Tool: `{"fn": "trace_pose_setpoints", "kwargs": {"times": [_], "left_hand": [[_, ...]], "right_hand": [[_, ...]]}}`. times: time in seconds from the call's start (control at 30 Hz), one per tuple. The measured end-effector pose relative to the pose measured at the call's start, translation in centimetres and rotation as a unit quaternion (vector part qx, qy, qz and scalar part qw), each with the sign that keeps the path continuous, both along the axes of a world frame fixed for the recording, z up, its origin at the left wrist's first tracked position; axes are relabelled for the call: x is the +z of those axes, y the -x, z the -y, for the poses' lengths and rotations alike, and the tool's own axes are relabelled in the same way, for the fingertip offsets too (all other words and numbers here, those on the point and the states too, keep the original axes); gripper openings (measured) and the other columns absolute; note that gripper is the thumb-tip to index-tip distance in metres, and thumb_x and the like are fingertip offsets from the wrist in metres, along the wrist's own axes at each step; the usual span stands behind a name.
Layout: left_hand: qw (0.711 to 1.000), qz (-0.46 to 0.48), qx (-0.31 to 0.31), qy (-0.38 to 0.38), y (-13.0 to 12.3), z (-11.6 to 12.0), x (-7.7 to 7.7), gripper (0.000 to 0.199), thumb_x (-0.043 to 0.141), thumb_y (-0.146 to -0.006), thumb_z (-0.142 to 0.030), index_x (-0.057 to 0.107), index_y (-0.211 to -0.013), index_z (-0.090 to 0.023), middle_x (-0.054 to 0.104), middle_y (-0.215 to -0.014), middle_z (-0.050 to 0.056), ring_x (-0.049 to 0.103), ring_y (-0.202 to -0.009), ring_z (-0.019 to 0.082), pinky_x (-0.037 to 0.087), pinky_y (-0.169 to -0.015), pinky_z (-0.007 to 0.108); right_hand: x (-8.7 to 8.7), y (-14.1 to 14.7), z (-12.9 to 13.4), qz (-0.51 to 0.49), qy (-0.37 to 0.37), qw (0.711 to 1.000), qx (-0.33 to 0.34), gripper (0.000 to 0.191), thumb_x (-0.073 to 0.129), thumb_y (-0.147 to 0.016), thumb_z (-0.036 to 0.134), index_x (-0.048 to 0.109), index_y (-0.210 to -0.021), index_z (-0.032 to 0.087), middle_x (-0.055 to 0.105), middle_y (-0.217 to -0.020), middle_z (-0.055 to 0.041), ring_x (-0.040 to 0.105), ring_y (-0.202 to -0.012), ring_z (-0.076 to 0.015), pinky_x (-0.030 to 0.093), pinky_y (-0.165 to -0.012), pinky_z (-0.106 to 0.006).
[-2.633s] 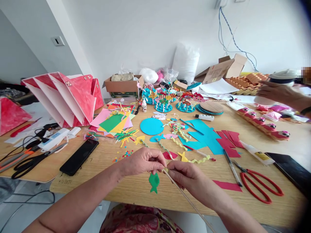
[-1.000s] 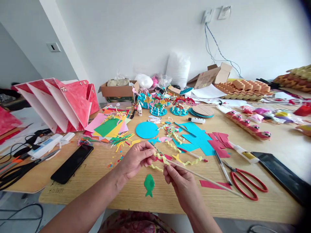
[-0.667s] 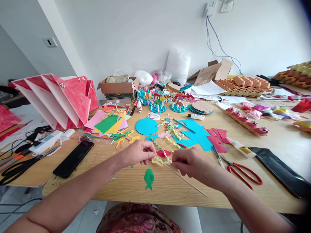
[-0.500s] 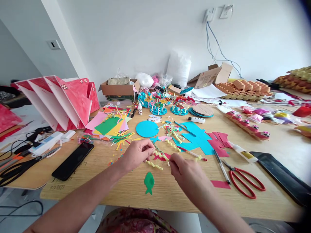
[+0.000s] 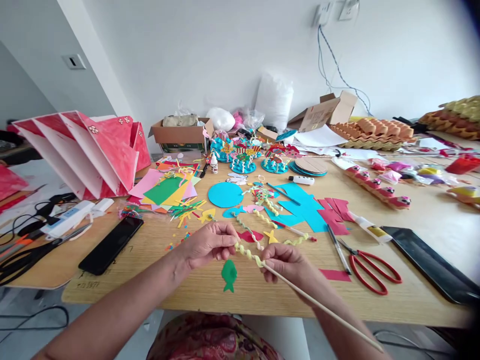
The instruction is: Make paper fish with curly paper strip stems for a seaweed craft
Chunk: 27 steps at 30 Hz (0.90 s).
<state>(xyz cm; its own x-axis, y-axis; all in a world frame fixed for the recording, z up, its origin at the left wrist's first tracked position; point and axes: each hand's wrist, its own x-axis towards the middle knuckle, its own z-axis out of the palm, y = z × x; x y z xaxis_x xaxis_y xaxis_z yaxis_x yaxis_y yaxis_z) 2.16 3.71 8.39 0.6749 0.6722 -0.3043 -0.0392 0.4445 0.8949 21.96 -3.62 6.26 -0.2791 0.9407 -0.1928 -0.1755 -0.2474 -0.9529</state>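
Observation:
My left hand (image 5: 215,245) pinches one end of a pale yellow pipe cleaner (image 5: 248,253). My right hand (image 5: 283,261) grips it farther along. Between my hands it is twisted into waves; past my right hand a long straight pale length runs down to the lower right. Below my left hand lies a green paper fish (image 5: 229,275). Just beyond my fingers are a red paper fish (image 5: 250,235), a yellow paper star (image 5: 271,237) and several wavy pipe cleaner pieces (image 5: 264,218).
A blue disc (image 5: 225,194) and blue paper scraps (image 5: 309,205) lie behind my hands. To the right are a pen (image 5: 339,250), red-handled scissors (image 5: 375,270), a glue bottle (image 5: 372,229) and a black tray (image 5: 427,265). A phone (image 5: 111,245) lies left, near coloured paper (image 5: 167,191).
My right hand has turned, and the long straight length past it now shows. The wavy stretch between my hands is now in plain view. The whole view has shifted slightly.

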Motion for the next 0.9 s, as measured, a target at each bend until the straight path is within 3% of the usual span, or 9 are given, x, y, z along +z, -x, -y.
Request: {"fn": "trace_pose_setpoints", "kwargs": {"times": [0.1, 0.2, 0.27, 0.4, 0.53, 0.67, 0.77, 0.9], "left_hand": [[0.992, -0.074, -0.058, -0.086, 0.2, -0.6, 1.1, 0.021, 0.070, -0.063, -0.029, 0.056, -0.064, -0.013, 0.058, -0.053, -0.002, 0.050, -0.039, 0.004, 0.036, -0.036, 0.012], [0.968, -0.144, -0.042, -0.199, -0.2, -0.9, 2.2, 0.012, 0.063, -0.067, -0.022, 0.055, -0.063, -0.014, 0.057, -0.053, -0.004, 0.051, -0.040, 0.005, 0.039, -0.037, 0.013], [0.951, -0.178, -0.002, -0.251, -0.6, -1.0, 2.6, 0.009, 0.060, -0.068, -0.019, 0.055, -0.063, -0.015, 0.055, -0.051, -0.005, 0.051, -0.040, 0.006, 0.039, -0.037, 0.013], [0.935, -0.185, 0.078, -0.292, -1.5, -1.1, 2.6, 0.009, 0.055, -0.071, -0.018, 0.055, -0.062, -0.015, 0.053, -0.050, -0.005, 0.050, -0.039, 0.005, 0.038, -0.037, 0.013], [0.947, -0.133, 0.138, -0.256, -2.2, -1.8, 1.7, 0.007, 0.059, -0.068, -0.017, 0.056, -0.063, -0.015, 0.055, -0.051, -0.005, 0.050, -0.038, 0.005, 0.037, -0.035, 0.013], [0.970, -0.076, 0.166, -0.159, -2.8, -2.6, 0.2, 0.012, 0.065, -0.065, -0.019, 0.054, -0.062, -0.015, 0.056, -0.047, -0.005, 0.050, -0.035, 0.005, 0.034, -0.034, 0.012], [0.982, -0.052, 0.155, -0.100, -3.1, -2.9, -1.1, 0.016, 0.066, -0.065, -0.022, 0.052, -0.063, -0.014, 0.058, -0.048, -0.003, 0.049, -0.036, 0.005, 0.032, -0.035, 0.012], [0.990, -0.021, 0.136, -0.008, -3.4, -2.9, -2.3, 0.022, 0.070, -0.062, -0.022, 0.050, -0.062, -0.014, 0.057, -0.048, -0.003, 0.048, -0.035, 0.004, 0.030, -0.036, 0.012]], "right_hand": [[1.9, -1.6, -1.0, 0.134, 0.012, 0.987, 0.092, 0.023, 0.067, -0.066, 0.036, 0.057, -0.061, 0.016, 0.054, -0.051, 0.0037, 0.047, -0.048, -0.0070, 0.035, -0.049, -0.021], [3.0, -1.6, -1.8, 0.271, -0.032, 0.958, 0.084, 0.016, 0.059, -0.069, 0.028, 0.053, -0.060, 0.017, 0.051, -0.053, 0.0044, 0.047, -0.050, -0.0084, 0.034, -0.050, -0.021], [3.5, -1.2, -2.1, 0.380, -0.101, 0.919, 0.033, 0.015, 0.053, -0.072, 0.025, 0.051, -0.059, 0.018, 0.050, -0.053, 0.0042, 0.045, -0.052, -0.0091, 0.032, -0.050, -0.022], [3.4, 0.0, -1.9, 0.546, -0.216, 0.808, -0.050, 0.017, 0.046, -0.078, 0.020, 0.049, -0.061, 0.020, 0.057, -0.060, 0.0011, 0.049, -0.058, -0.0125, 0.029, -0.053, -0.023], [1.7, 1.0, -1.4, 0.626, -0.270, 0.725, -0.105, 0.017, 0.041, -0.082, 0.016, 0.048, -0.068, 0.020, 0.059, -0.062, -0.0010, 0.052, -0.058, -0.0150, 0.026, -0.051, -0.024], [0.1, 1.1, -1.1, 0.682, -0.371, 0.612, -0.152, 0.021, 0.040, -0.081, 0.007, 0.049, -0.066, 0.020, 0.056, -0.065, -0.0020, 0.049, -0.059, -0.0155, 0.029, -0.057, -0.026], [0.3, 0.2, -1.3, 0.700, -0.444, 0.543, -0.133, 0.021, 0.043, -0.080, 0.005, 0.052, -0.068, 0.019, 0.059, -0.072, -0.0037, 0.049, -0.067, -0.0168, 0.030, -0.067, -0.029], [0.7, -1.7, -1.7, 0.708, -0.509, 0.482, -0.079, 0.017, 0.045, -0.082, 0.009, 0.058, -0.077, 0.018, 0.062, -0.081, -0.0046, 0.048, -0.070, -0.0168, 0.031, -0.067, -0.030]]}}
